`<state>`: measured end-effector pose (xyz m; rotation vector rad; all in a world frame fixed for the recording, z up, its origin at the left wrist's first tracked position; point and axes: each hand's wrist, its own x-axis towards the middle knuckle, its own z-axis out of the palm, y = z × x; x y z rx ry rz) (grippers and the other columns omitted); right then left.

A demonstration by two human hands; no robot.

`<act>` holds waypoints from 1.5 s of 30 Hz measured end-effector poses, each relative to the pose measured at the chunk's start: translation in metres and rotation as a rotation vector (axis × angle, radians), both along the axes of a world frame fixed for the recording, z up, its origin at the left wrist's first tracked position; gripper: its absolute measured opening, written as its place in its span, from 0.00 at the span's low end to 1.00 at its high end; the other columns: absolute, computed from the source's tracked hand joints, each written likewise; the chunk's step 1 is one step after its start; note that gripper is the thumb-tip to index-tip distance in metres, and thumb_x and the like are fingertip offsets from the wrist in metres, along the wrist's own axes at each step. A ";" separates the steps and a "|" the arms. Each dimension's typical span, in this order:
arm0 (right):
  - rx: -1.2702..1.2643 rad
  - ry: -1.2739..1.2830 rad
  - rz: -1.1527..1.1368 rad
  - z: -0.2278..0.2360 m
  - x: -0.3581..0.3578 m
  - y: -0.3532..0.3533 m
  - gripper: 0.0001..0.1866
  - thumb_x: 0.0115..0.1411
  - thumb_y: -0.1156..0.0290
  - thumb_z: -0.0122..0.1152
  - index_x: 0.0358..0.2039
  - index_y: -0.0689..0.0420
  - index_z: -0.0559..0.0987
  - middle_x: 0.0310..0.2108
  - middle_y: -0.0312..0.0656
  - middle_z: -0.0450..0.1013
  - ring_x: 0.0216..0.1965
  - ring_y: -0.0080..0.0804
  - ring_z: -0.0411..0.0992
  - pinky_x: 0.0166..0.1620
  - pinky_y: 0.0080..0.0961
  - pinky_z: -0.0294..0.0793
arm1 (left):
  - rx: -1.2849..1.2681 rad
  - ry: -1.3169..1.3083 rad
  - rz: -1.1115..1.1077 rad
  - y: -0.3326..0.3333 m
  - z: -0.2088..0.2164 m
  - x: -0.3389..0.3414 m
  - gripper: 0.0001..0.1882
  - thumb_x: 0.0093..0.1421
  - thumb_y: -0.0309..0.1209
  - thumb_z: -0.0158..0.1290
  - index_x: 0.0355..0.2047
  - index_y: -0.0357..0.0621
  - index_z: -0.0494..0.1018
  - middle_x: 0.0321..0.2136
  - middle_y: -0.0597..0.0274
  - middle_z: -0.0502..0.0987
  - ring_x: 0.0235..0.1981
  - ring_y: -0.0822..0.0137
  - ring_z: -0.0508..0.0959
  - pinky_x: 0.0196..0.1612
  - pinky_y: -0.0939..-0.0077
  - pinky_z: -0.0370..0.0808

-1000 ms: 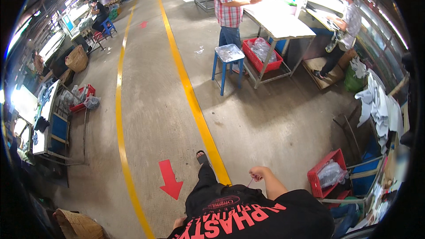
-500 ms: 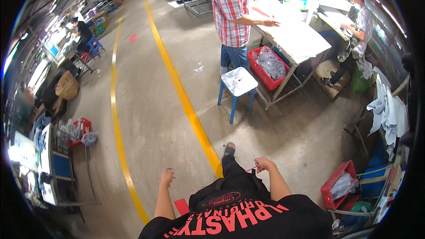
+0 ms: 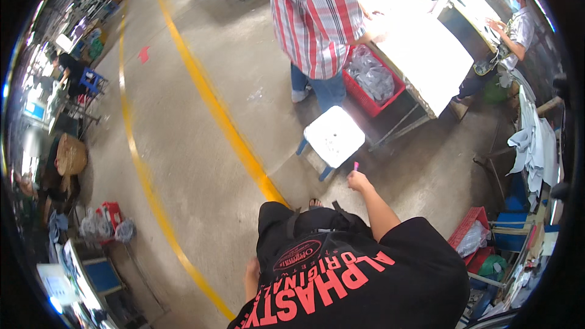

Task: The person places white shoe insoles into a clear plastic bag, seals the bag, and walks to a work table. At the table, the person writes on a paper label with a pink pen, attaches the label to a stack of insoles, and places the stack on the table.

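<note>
My right hand (image 3: 358, 181) is held out ahead of me, just short of a stool with a white top (image 3: 334, 136) and blue legs. Its fingers are closed around a small, slim pink object (image 3: 356, 166); the kind is too small to make out. Low at my left side, my left hand (image 3: 251, 268) hangs beside my black shirt (image 3: 365, 274), which covers part of it. The fingers of that hand cannot be made out, and no held thing shows there.
A person in a plaid shirt (image 3: 323, 18) stands at a white-topped table (image 3: 436, 61) beyond the stool. Under it is a red crate (image 3: 390, 100) of bagged pieces. Yellow floor lines (image 3: 207, 94) run ahead. Another red crate (image 3: 468, 226) is at right; a wicker basket (image 3: 72, 155) stands left.
I have come closer to the stool and the plaid-shirted person. My right hand has moved forward with the pink object; my left hand has dropped back to my side.
</note>
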<state>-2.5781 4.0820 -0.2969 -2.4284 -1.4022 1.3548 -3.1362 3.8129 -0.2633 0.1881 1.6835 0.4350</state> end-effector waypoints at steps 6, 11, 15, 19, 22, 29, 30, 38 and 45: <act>-0.249 -0.297 0.801 -0.023 -0.055 0.162 0.12 0.58 0.65 0.69 0.39 0.55 0.90 0.37 0.48 0.86 0.36 0.41 0.86 0.40 0.39 0.86 | -0.165 -0.030 0.093 0.099 0.001 -0.063 0.21 0.71 0.31 0.44 0.62 0.46 0.72 0.40 0.53 0.80 0.35 0.58 0.81 0.35 0.56 0.80; -0.484 0.209 0.023 -0.031 -0.126 0.233 0.17 0.70 0.59 0.59 0.32 0.57 0.87 0.26 0.45 0.80 0.26 0.38 0.79 0.31 0.43 0.79 | -0.111 0.029 0.088 0.282 -0.005 -0.151 0.20 0.71 0.32 0.44 0.62 0.46 0.72 0.40 0.53 0.80 0.33 0.60 0.81 0.33 0.59 0.79; -0.369 0.295 -0.167 -0.011 -0.192 0.310 0.11 0.69 0.65 0.60 0.45 0.52 0.87 0.29 0.40 0.80 0.26 0.35 0.78 0.33 0.43 0.80 | -0.054 0.168 -0.025 0.491 0.004 -0.218 0.20 0.72 0.33 0.44 0.61 0.46 0.72 0.40 0.53 0.80 0.31 0.61 0.82 0.31 0.61 0.79; -0.371 0.404 -0.273 0.000 -0.236 0.411 0.13 0.67 0.66 0.56 0.44 0.48 0.88 0.31 0.37 0.80 0.26 0.32 0.77 0.35 0.43 0.80 | 0.226 0.305 -0.167 0.714 0.049 -0.252 0.22 0.72 0.28 0.44 0.65 0.46 0.68 0.52 0.49 0.79 0.38 0.58 0.82 0.38 0.66 0.79; -0.326 0.398 -0.304 0.000 -0.253 0.488 0.11 0.64 0.66 0.59 0.42 0.50 0.87 0.29 0.37 0.79 0.26 0.33 0.77 0.33 0.42 0.79 | 0.427 0.257 -0.082 0.835 0.075 -0.254 0.21 0.72 0.28 0.44 0.65 0.47 0.68 0.55 0.49 0.79 0.40 0.59 0.82 0.39 0.67 0.79; -0.410 0.245 -0.191 -0.012 -0.289 0.684 0.19 0.65 0.58 0.62 0.44 0.61 0.87 0.33 0.45 0.84 0.30 0.43 0.81 0.35 0.47 0.80 | 0.023 0.041 -0.020 0.949 0.022 -0.277 0.20 0.75 0.32 0.44 0.65 0.46 0.68 0.47 0.51 0.80 0.39 0.58 0.83 0.37 0.61 0.79; -0.428 0.218 -0.115 -0.013 -0.291 0.719 0.21 0.65 0.57 0.61 0.45 0.63 0.87 0.35 0.47 0.85 0.31 0.44 0.82 0.35 0.47 0.81 | -0.031 0.058 -0.020 0.952 0.011 -0.280 0.22 0.74 0.34 0.44 0.66 0.44 0.69 0.45 0.51 0.80 0.38 0.53 0.83 0.40 0.57 0.80; 0.183 0.310 -0.094 0.000 -0.324 0.979 0.28 0.78 0.50 0.45 0.40 0.60 0.86 0.26 0.43 0.81 0.26 0.34 0.78 0.29 0.38 0.76 | -0.158 -0.012 -0.044 0.998 0.000 -0.324 0.22 0.74 0.34 0.44 0.65 0.43 0.70 0.42 0.51 0.80 0.34 0.53 0.82 0.37 0.55 0.78; -0.261 0.490 -0.454 0.018 -0.353 1.120 0.20 0.75 0.54 0.47 0.39 0.53 0.82 0.27 0.36 0.78 0.22 0.26 0.68 0.34 0.37 0.75 | -0.132 0.056 -0.028 1.229 -0.006 -0.378 0.20 0.73 0.34 0.44 0.62 0.44 0.70 0.41 0.51 0.80 0.32 0.57 0.81 0.31 0.59 0.76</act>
